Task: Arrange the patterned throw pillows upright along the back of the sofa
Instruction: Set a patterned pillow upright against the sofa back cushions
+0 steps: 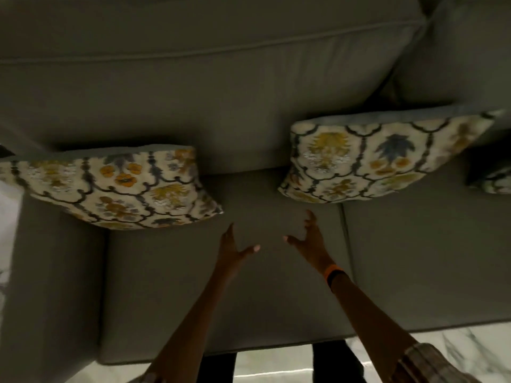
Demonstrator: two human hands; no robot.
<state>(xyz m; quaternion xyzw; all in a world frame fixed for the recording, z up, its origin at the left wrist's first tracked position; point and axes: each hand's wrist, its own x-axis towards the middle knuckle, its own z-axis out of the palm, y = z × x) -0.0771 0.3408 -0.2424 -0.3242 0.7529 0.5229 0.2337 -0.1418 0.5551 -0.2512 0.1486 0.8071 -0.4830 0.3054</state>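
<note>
Two floral patterned throw pillows stand against the back of a grey sofa (pixel 210 100). The left pillow (pixel 110 189) leans by the sofa arm, tilted forward. The right pillow (pixel 381 158) stands upright at the seam between two back cushions. A third patterned pillow (pixel 495 178) shows only partly at the right edge. My left hand (pixel 233 252) and my right hand (pixel 309 239) hover over the seat cushion between the two pillows, fingers spread, palms facing each other, holding nothing. An orange band circles my right wrist.
The sofa's left arm (pixel 52 286) rises beside the left pillow. A seam (pixel 347 244) divides two seat cushions. White marble floor (pixel 276 363) shows below the sofa's front edge, with my dark trouser legs against it.
</note>
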